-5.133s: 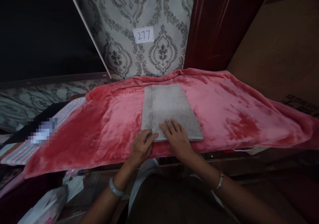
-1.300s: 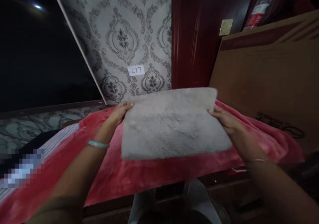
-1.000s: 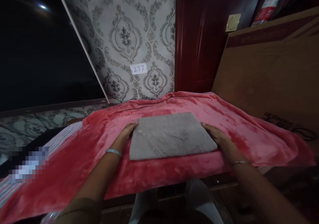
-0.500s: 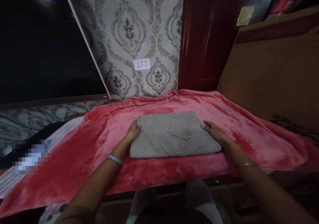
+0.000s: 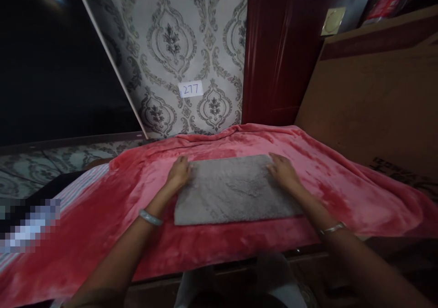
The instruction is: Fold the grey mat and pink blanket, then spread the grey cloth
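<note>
A folded grey towel (image 5: 232, 194) with a plush surface lies flat on a red-pink fleece blanket (image 5: 137, 239). At its far left corner, my left hand (image 5: 179, 171) is closed on the edge, with the thumb toward the top face. My right hand (image 5: 282, 171) grips the far right corner in the same way, its forearm crossing over the towel's right side. Fingertips under the edge are hidden on both sides, and the hands are slightly blurred.
A dark television screen (image 5: 61, 66) stands at the left. Patterned wallpaper (image 5: 171, 43) with a paper label (image 5: 190, 89) reading 277 is behind the blanket. A large cardboard box (image 5: 372, 102) borders the right side, beside a dark red door panel (image 5: 273, 48).
Both hands have slid along the towel's sides to its far corners. The towel appears slightly nearer to me, and the view has shifted a little to the right.
</note>
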A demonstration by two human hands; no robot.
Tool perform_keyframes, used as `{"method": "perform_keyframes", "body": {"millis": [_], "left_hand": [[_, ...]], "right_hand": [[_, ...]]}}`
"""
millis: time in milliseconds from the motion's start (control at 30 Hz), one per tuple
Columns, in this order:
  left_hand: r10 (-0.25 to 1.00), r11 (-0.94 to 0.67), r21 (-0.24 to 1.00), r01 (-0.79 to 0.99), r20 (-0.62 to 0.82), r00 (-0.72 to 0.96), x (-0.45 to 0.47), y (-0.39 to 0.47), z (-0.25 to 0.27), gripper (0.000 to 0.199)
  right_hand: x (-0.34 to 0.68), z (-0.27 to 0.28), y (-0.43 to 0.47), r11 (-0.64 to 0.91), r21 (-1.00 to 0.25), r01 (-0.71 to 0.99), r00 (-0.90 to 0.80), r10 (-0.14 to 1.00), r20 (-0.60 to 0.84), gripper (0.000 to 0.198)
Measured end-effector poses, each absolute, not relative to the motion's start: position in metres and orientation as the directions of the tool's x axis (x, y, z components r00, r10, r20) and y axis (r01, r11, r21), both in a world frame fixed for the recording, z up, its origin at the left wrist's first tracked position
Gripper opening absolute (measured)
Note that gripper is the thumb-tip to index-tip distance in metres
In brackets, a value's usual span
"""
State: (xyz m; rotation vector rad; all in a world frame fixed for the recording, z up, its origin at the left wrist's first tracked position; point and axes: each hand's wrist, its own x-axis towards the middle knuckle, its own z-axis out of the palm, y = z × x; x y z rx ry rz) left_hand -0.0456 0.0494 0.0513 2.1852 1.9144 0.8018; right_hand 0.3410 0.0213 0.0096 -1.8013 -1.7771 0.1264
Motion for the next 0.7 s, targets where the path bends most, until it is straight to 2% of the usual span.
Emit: {"method": "perform_keyframes", "body": {"millis": [100, 200, 333, 500, 700], "left_hand": [[0.915, -0.335, 0.245, 0.91, 0.317, 0.251, 0.008, 0.055, 0.061, 0.058], [0.936, -0.301, 0.133, 0.944, 0.229, 0.267, 0.05, 0.051, 0.042, 0.061], [0.955, -0.29, 0.096, 0.952, 0.094, 0.282, 0.062, 0.044, 0.009, 0.062], [0.953, -0.291, 0.086, 0.953, 0.109, 0.281, 0.056, 0.045, 0.006, 0.063], [0.954, -0.299, 0.104, 0.948, 0.047, 0.296, 0.056, 0.043, 0.014, 0.066]], "right_hand": [[0.29, 0.023, 0.039, 0.198, -0.249, 0.948, -0.093, 0.921, 0.379, 0.063], [0.258, 0.012, 0.045, 0.196, -0.146, 0.97, -0.145, 0.941, 0.306, 0.062], [0.256, -0.014, 0.042, 0.171, -0.146, 0.974, -0.144, 0.973, 0.179, 0.061], [0.26, -0.018, 0.043, 0.172, -0.165, 0.971, -0.141, 0.973, 0.181, 0.061], [0.259, -0.013, 0.041, 0.173, -0.14, 0.975, -0.144, 0.971, 0.192, 0.06]]}}
